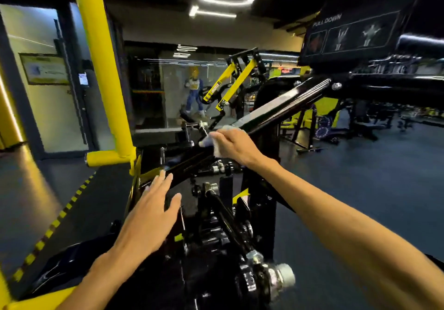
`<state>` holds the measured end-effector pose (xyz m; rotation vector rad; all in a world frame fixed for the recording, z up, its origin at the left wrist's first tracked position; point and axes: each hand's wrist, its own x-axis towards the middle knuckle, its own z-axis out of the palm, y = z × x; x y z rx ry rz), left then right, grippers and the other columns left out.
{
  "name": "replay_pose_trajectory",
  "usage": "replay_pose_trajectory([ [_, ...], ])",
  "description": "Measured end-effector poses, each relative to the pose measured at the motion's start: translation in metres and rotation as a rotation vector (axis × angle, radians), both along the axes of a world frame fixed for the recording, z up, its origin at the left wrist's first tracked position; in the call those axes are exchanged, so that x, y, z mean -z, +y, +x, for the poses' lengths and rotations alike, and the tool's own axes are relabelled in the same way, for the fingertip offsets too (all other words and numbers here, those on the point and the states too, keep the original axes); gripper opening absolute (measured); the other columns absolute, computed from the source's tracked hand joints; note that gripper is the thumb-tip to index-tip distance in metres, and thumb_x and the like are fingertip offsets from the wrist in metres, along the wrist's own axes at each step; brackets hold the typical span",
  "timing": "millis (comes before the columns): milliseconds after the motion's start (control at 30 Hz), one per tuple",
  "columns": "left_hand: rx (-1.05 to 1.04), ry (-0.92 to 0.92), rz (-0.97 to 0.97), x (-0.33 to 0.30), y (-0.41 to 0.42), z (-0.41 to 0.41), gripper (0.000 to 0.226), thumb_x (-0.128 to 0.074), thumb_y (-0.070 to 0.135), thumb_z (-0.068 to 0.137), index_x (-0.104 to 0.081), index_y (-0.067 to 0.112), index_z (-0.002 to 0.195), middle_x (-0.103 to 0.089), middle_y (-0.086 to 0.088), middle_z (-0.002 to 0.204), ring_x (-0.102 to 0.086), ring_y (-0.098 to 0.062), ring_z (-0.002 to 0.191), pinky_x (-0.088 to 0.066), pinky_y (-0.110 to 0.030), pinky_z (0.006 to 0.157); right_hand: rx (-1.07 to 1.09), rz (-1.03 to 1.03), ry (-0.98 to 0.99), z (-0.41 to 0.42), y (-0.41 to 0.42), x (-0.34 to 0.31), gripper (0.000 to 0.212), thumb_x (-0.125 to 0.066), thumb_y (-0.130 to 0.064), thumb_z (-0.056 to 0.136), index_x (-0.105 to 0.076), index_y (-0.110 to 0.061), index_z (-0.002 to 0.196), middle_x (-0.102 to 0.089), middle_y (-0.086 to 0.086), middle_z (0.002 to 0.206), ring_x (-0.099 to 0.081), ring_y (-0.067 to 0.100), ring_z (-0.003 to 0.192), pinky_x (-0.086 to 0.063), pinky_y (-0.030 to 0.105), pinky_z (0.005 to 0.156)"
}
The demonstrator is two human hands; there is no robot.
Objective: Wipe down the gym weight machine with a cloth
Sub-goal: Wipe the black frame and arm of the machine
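A black and yellow pull-down weight machine [283, 108] fills the middle of the view, with a slanted black bar running from lower left to upper right. My right hand [234, 145] is shut on a white cloth [211, 139] and presses it against the lower part of that bar. My left hand [151, 213] hovers lower down with fingers spread, its fingertips at the edge of a black frame piece [182, 171]. It holds nothing.
A thick yellow post [101, 69] with a short crossbar [108, 158] stands at the left. A chrome-ended peg [276, 276] juts out at the bottom. A black sign reading PULL DOWN [348, 33] hangs upper right. More machines [230, 81] stand behind, over dark floor [360, 177].
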<state>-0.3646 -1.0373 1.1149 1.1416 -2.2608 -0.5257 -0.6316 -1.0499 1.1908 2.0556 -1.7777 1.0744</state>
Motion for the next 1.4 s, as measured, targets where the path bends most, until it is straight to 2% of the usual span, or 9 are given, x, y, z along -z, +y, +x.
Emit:
replay_pose_trajectory([
  [133,-0.085,-0.115,0.088,0.012,0.009,0.026,0.062,-0.035,0.048,0.105,-0.011,0.033,0.161,0.001,0.016,0.167,-0.003,-0.015,0.156,-0.015,-0.044,0.125,-0.249,0.307,-0.394,0.034,0.049,0.043,0.041,-0.048,-0.03,0.108,-0.054,-0.015,0.071,-0.049,-0.018,0.062,-0.044,0.001,0.061,-0.038,0.027,0.068],
  [233,-0.118,-0.185,0.172,0.018,0.012,0.036,0.063,-0.033,0.046,0.107,-0.011,0.026,0.162,0.001,0.009,0.169,-0.003,-0.012,0.156,-0.014,-0.044,0.127,-0.347,0.423,-0.527,0.051,0.076,0.083,0.049,-0.044,-0.039,0.109,-0.071,-0.004,0.088,-0.075,-0.003,0.093,-0.069,0.01,0.086,-0.051,0.029,0.092],
  [300,-0.114,-0.232,0.163,0.018,0.019,0.041,0.062,-0.031,0.045,0.108,-0.01,0.026,0.162,0.002,0.01,0.169,-0.003,-0.011,0.156,-0.014,-0.042,0.126,-0.394,0.482,-0.62,0.057,0.094,0.084,0.053,-0.036,-0.032,0.112,-0.076,0.0,0.099,-0.077,0.0,0.107,-0.07,0.009,0.109,-0.045,0.012,0.095],
  [433,-0.137,-0.284,0.102,0.016,0.037,0.056,0.059,-0.028,0.041,0.109,-0.011,0.023,0.162,0.0,0.009,0.169,-0.004,-0.01,0.156,-0.016,-0.037,0.124,-0.482,0.541,-0.669,0.071,0.126,0.072,0.06,-0.033,-0.033,0.11,-0.076,0.006,0.096,-0.077,0.01,0.107,-0.063,0.026,0.122,-0.044,0.008,0.094],
  [600,-0.2,-0.3,0.041,0.017,0.049,0.07,0.055,-0.025,0.044,0.109,-0.023,0.023,0.16,-0.013,0.007,0.169,-0.013,-0.012,0.155,-0.024,-0.045,0.123,-0.491,0.608,-0.685,0.072,0.171,0.067,0.055,-0.04,-0.044,0.104,-0.082,-0.01,0.095,-0.077,0.0,0.113,-0.062,0.007,0.125,-0.035,0.034,0.116],
  [767,-0.254,-0.33,-0.019,0.01,0.067,0.063,0.056,-0.024,0.049,0.108,-0.029,0.024,0.158,-0.026,0.005,0.165,-0.034,-0.022,0.148,-0.032,-0.048,0.114,-0.563,0.568,-0.762,0.071,0.205,0.068,0.047,-0.038,-0.042,0.102,-0.081,-0.024,0.107,-0.067,-0.012,0.135,-0.055,0.001,0.131,-0.041,0.028,0.106],
  [1033,-0.273,-0.362,-0.01,0.014,0.064,0.065,0.059,-0.023,0.053,0.106,-0.027,0.025,0.159,-0.026,0.0,0.166,-0.033,-0.026,0.149,-0.03,-0.05,0.114,-0.557,0.671,-0.78,0.065,0.125,0.08,0.053,-0.041,-0.044,0.107,-0.072,-0.001,0.118,-0.07,0.014,0.127,-0.06,0.035,0.128,-0.043,0.045,0.113],
  [1200,-0.265,-0.371,0.024,0.013,0.06,0.066,0.061,-0.023,0.056,0.105,-0.025,0.028,0.159,-0.024,0.002,0.166,-0.033,-0.027,0.149,-0.029,-0.052,0.116,-0.437,0.657,-0.645,0.065,0.1,0.074,0.055,-0.032,-0.032,0.111,-0.069,0.008,0.118,-0.076,0.006,0.114,-0.069,0.012,0.105,-0.052,0.018,0.085],
  [1400,-0.247,-0.365,-0.008,0.013,0.062,0.065,0.061,-0.024,0.054,0.106,-0.022,0.026,0.16,-0.022,0.004,0.167,-0.033,-0.027,0.149,-0.029,-0.053,0.115,-0.381,0.672,-0.774,0.064,0.125,0.08,0.052,-0.041,-0.033,0.109,-0.065,0.012,0.117,-0.072,0.005,0.119,-0.068,0.014,0.109,-0.044,0.034,0.106],
])
